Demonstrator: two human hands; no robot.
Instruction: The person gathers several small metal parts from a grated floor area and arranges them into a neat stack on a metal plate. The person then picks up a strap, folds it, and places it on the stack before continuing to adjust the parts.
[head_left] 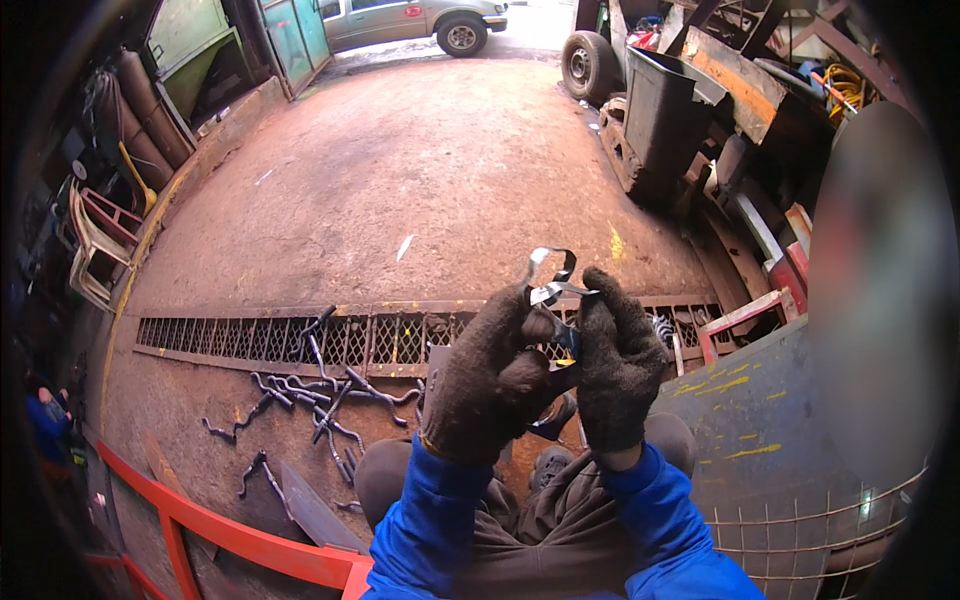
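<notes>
The left hand (490, 375) and right hand (620, 360) pinch a metal strip (546, 294), already curved; bent rods (327, 418) lie untouched toward nine o'clock.

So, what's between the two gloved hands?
In the head view, a shiny looped strip shows between left hand and right hand; what's lower down is unclear.

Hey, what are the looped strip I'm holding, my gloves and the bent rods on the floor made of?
Looped strip: probably thin, polished metal, given its bright highlights; shiny plastic is possible. Gloves: apparently knit or fleecy fabric, matte, with a fuzzy surface. Bent rods: likely metal, showing gray sheen.
</notes>
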